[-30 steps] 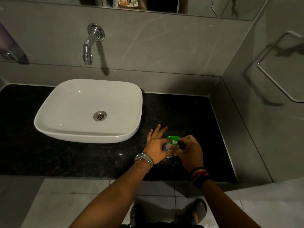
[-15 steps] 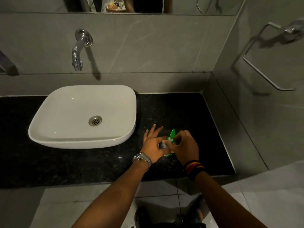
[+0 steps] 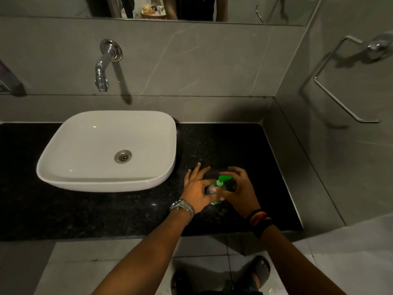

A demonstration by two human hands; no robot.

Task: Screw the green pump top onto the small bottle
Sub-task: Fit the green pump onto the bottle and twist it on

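Pump top (image 3: 223, 180) sits on the bottle (image 3: 214, 189) between both hands, left hand (image 3: 198, 189) gripping the bottle with outer fingers spread, right hand (image 3: 239, 188) curled loosely around the top, all over the black table (image 3: 127, 211) right of the sink (image 3: 63, 182).

Bare forearms, no sleeves. A silver metal-link watch (image 3: 182, 207) circles the left wrist; dark, orange and yellow bands (image 3: 259, 220) the right. Dark sandals (image 3: 258, 271) on the feet.

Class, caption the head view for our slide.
Left hand steadies small bottle; right hand holds green pump top.
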